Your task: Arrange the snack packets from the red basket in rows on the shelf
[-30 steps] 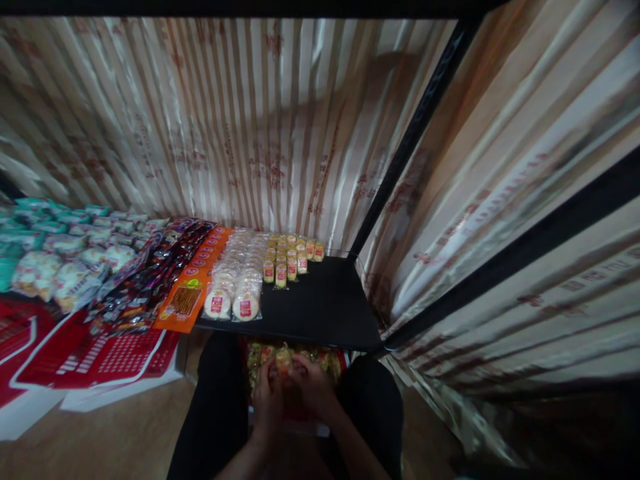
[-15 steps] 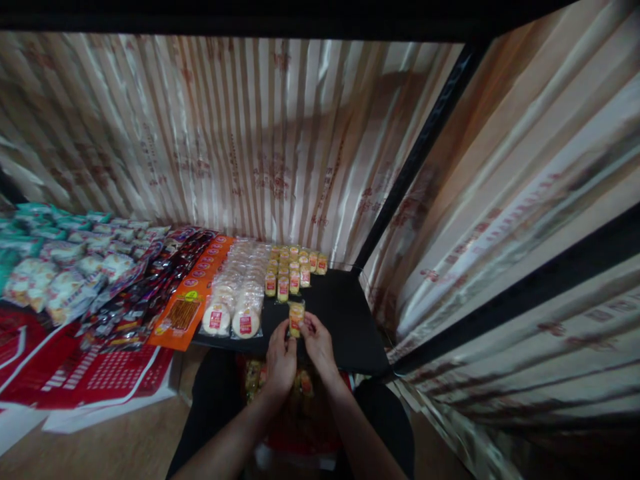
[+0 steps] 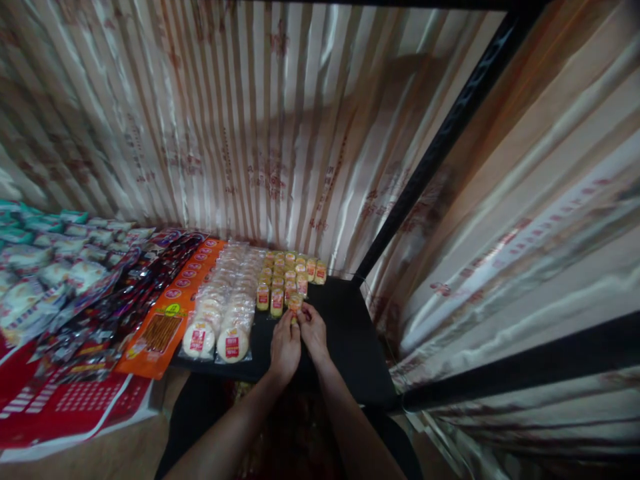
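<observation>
Between the fingers of both hands is a small yellow packaged snack cake (image 3: pixel 295 304) with an orange-red label. My left hand (image 3: pixel 287 345) grips it from the left and my right hand (image 3: pixel 313 332) from the right. The cake is at the front of several rows of matching yellow packaged cakes (image 3: pixel 277 301), stood up on the black shelf (image 3: pixel 345 347). Whether it touches the row behind I cannot tell. Left of the rows lie two lines of round white crackers (image 3: pixel 233 344) in clear wrappers.
Farther left are orange snack bags (image 3: pixel 160 333), dark shiny packets (image 3: pixel 100 333) and white bagged snacks (image 3: pixel 30 303). A red printed sheet (image 3: pixel 75 413) hangs at the shelf's front. A black post (image 3: pixel 430 153) rises at the back right, before striped sheeting (image 3: pixel 280 133).
Both hands have moved the yellow cake forward, up against or near the front of the cake rows. The camera view has tilted down.
</observation>
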Motion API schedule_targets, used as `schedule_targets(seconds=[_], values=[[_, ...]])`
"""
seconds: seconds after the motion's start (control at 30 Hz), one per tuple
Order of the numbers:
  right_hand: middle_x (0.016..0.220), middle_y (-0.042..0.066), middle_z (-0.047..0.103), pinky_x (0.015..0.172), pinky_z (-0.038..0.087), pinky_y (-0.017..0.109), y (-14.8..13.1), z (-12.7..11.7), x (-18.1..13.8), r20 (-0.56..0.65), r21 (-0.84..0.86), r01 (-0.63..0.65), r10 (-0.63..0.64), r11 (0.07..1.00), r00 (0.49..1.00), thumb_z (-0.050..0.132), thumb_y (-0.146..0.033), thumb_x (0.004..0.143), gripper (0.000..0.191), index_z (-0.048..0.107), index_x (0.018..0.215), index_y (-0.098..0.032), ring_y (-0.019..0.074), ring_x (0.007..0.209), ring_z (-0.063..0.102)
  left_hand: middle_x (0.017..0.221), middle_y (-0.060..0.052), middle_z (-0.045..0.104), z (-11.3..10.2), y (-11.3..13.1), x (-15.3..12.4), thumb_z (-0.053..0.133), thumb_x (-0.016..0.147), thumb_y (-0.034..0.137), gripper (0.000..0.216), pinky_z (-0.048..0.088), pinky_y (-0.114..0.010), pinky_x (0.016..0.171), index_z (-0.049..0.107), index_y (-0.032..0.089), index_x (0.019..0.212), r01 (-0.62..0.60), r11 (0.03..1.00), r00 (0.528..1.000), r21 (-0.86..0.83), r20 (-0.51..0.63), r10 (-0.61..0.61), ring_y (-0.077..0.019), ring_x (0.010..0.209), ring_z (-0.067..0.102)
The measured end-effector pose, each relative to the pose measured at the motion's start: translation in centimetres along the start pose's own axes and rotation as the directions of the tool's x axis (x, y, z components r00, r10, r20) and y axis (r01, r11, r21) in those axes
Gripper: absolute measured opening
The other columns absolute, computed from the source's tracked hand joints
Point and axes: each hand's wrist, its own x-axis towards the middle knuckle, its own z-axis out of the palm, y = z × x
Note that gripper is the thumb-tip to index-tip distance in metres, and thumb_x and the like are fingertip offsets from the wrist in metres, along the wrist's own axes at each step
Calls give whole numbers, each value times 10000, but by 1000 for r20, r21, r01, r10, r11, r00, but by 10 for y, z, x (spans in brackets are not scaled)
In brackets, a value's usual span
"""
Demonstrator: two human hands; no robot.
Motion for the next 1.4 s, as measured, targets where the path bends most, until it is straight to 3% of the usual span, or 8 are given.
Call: schedule_targets(seconds=[0.2, 0.43, 0.63, 0.87, 1.07, 1.2, 1.4], values=[[997, 85, 628, 782, 497, 335, 5, 11, 13, -50, -91, 22, -27, 996, 998, 489, -323, 751, 357, 610, 1059, -186, 184, 824, 620, 1317, -126, 493, 1, -4, 14, 339, 825, 203, 453, 274, -334, 1079, 499, 88, 1234, 4, 1000, 1000, 21, -23, -3, -195, 1238, 423], [1080, 116, 536, 747, 520, 321, 5, 16, -8, -90, -82, 80, -88, 993, 992, 477, -315, 763, 436, 517, 1176, -181, 196, 919, 579, 1255, -99, 556, 6, -21, 12, 330, 820, 193, 431, 339, -362, 1042, 542, 127, 1190, -94, 993, 989, 70, -107, 101, -191, 1187, 471], [1016, 87, 561, 784, 493, 356, 5, 19, -12, -69, -152, 121, -133, 981, 989, 454, -282, 762, 369, 550, 1110, -205, 202, 901, 563, 1252, -111, 557, 7, -23, 13, 293, 855, 224, 434, 344, -358, 1040, 541, 109, 1191, -130, 985, 986, 109, -92, 141, -188, 1194, 468], [1044, 87, 558, 843, 450, 365, 6, 19, -12, -36, -179, 146, -155, 973, 987, 430, -250, 770, 413, 519, 1171, -201, 197, 920, 544, 1292, -119, 520, 6, -23, 11, 308, 848, 206, 431, 307, -352, 1066, 533, 94, 1198, -132, 986, 989, 98, -59, 138, -190, 1225, 438], [1109, 105, 518, 914, 402, 389, -3, 10, -28, -75, -275, 165, -192, 947, 978, 454, -237, 761, 432, 526, 1186, -198, 222, 1035, 471, 1285, -93, 527, -3, -16, -5, 336, 822, 169, 404, 305, -329, 1061, 558, 118, 1156, -105, 990, 991, 97, -67, 112, -183, 1211, 438], [1135, 118, 510, 916, 407, 362, -10, 3, -49, -84, -276, 167, -197, 947, 977, 434, -213, 765, 420, 533, 1170, -162, 205, 1020, 491, 1154, -117, 594, -9, -15, -24, 345, 801, 141, 374, 362, -303, 997, 584, 100, 1085, -80, 992, 994, 99, -64, 86, -182, 1106, 512], [1036, 109, 593, 844, 456, 323, -14, -5, -103, -40, -188, 164, -175, 968, 984, 351, -205, 813, 348, 577, 1069, -139, 176, 917, 572, 920, -69, 645, -14, -38, -65, 347, 760, 108, 308, 436, -289, 839, 616, 163, 899, -129, 990, 989, 57, -63, 132, -164, 892, 578]])
